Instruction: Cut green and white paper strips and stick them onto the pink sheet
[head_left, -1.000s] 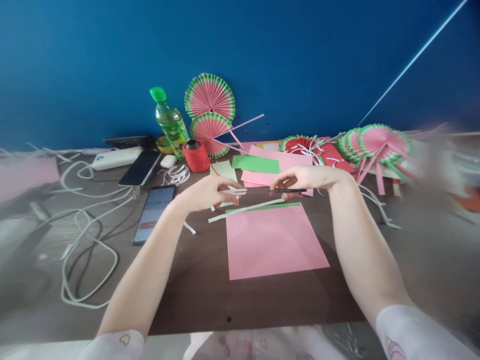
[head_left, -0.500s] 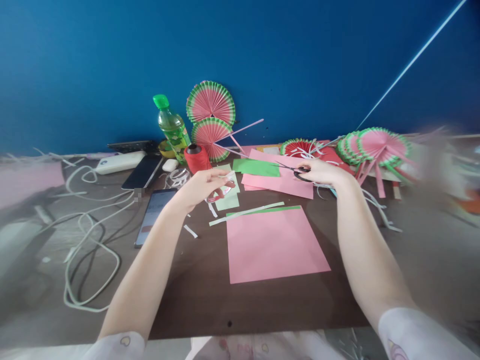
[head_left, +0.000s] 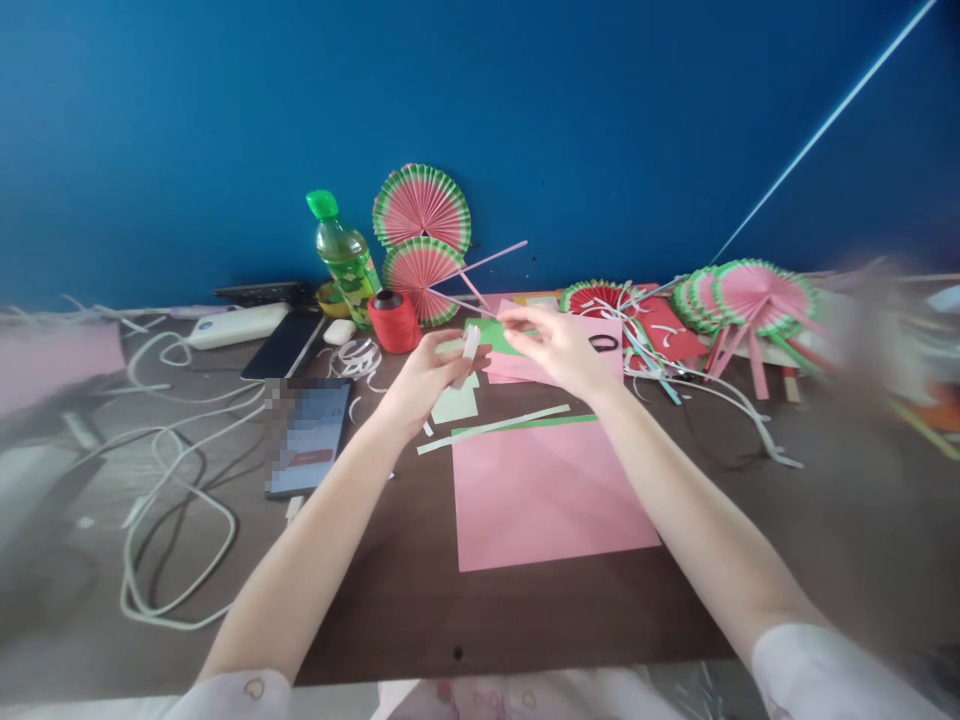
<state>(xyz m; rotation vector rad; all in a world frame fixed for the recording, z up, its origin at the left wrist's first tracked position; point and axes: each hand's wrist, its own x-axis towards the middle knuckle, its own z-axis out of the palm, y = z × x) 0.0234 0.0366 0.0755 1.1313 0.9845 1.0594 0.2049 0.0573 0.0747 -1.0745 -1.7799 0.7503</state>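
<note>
My left hand point(head_left: 427, 378) is closed on a narrow white roll of tape point(head_left: 470, 345), held edge-on over pale green paper point(head_left: 455, 402). Just to its right, my right hand point(head_left: 551, 345) hovers above green paper point(head_left: 487, 332) and pink sheets, its fingers stretched towards the tape and nothing visible in them. The scissors point(head_left: 603, 343) lie on the pink paper beyond my right wrist, with only a dark handle loop showing. Closer to me lies a large pink sheet point(head_left: 540, 500) with a green edge, and a pale strip point(head_left: 495, 428) rests along its top.
Finished pleated fans point(head_left: 424, 205) lean on the blue wall; more point(head_left: 765, 295) lie at right. A green-capped bottle point(head_left: 345, 255) and red thread spool point(head_left: 395, 322) stand at back left. Phones point(head_left: 311, 440) and a looped white cable point(head_left: 180, 500) occupy the left side.
My right hand has let go of the scissors and moved left towards the tape. My left hand has shifted slightly right and turned the roll edge-on.
</note>
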